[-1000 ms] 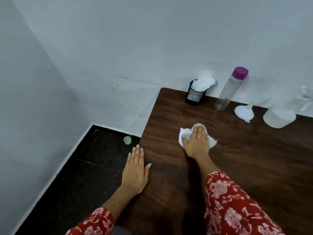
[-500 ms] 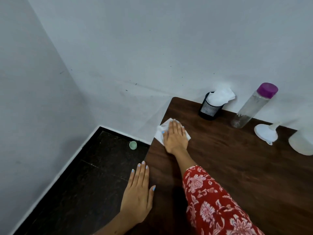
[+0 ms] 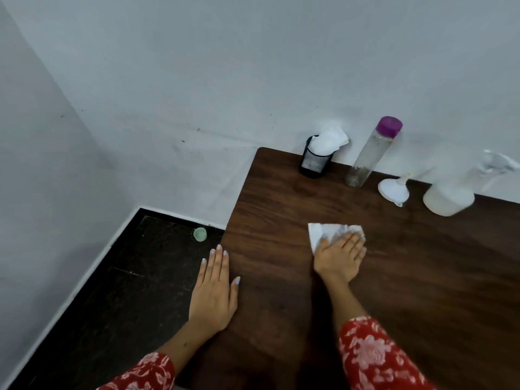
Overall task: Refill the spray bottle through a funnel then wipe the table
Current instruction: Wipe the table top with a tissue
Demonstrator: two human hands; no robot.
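From the head view, the right hand (image 3: 339,256) is lying flat on a white tissue (image 3: 323,233), its fingers (image 3: 355,243) straight and close together, pressing the sheet onto the dark wooden table (image 3: 422,277). The tissue is sitting under the fingertips and palm and is poking out beyond them toward the wall and to the thumb side, where a folded corner is showing; no finger is curling round it. The left hand (image 3: 215,288) is resting palm down on the table's left edge, fingers straight and relaxed, thumb spread onto the wood, holding nothing; it is lying well apart from the tissue, nearer the person. Along the table's far edge, against the wall, a black mesh cup (image 3: 313,163) is standing with white tissues bunched in it. Just right of the cup, a clear bottle (image 3: 368,159) with a purple cap is standing upright. Further right of that bottle, a white funnel (image 3: 392,190) is lying on the wood, its spout pointing toward the wall, and beside it the spray bottle (image 3: 450,197) is standing, pale and blurred, its trigger head reaching the frame's right edge. All four are sitting well beyond the tissue. A small green cap (image 3: 200,234) is lying on the dark floor just left of the table.
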